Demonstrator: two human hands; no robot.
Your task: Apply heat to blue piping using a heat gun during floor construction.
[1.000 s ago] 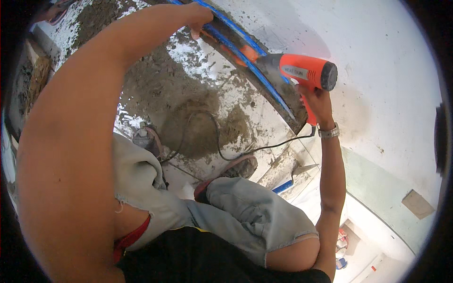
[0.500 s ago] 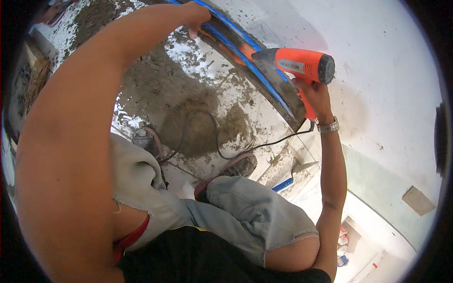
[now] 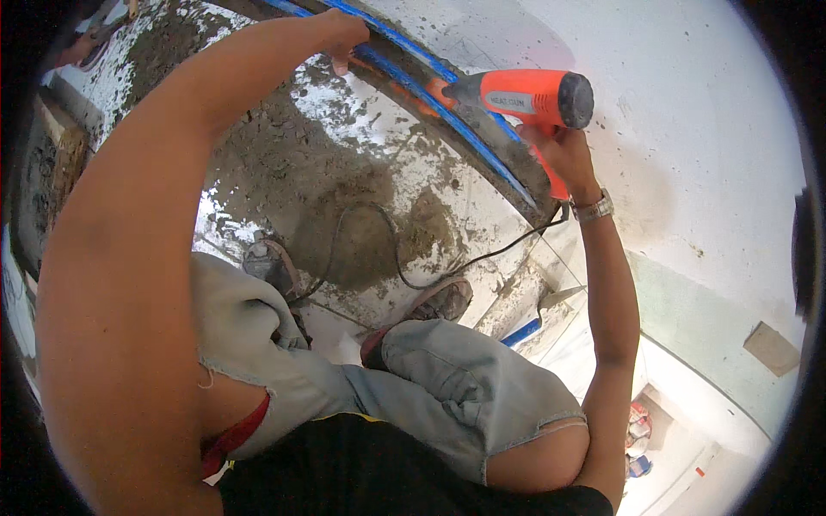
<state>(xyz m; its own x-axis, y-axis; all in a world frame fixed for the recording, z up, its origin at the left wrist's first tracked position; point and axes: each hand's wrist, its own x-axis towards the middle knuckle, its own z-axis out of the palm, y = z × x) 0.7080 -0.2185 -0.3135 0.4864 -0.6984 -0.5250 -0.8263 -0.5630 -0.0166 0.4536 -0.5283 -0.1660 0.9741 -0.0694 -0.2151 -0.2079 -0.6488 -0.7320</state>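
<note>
My right hand (image 3: 566, 159) is wrapped round the handle of an orange and black heat gun (image 3: 520, 91). The gun lies sideways, its dark nozzle pointing left, close over two blue pipes set in a trench along the foot of the wall. At the far end of my reach, my left hand (image 3: 348, 36) is closed round the nearer blue pipe (image 3: 469, 131), thumb on the near side; its other fingers are mostly hidden. The farther blue pipe (image 3: 400, 41) runs beside it. An orange patch, perhaps orange pipe, shows by the nozzle. A black cord (image 3: 397, 252) trails from the gun's handle across the floor.
Mud and rubble (image 3: 297, 172) cover much of the pale tiled floor. By my right knee lies a blue-handled trowel (image 3: 521, 332). A white wall (image 3: 688, 129) rises on the right, and a wooden piece (image 3: 67, 159) stands at far left. My shoes are beside the cord.
The heat gun and my right hand have shifted slightly left and up, bringing the nozzle nearer my left hand. My left hand still grips the pipe.
</note>
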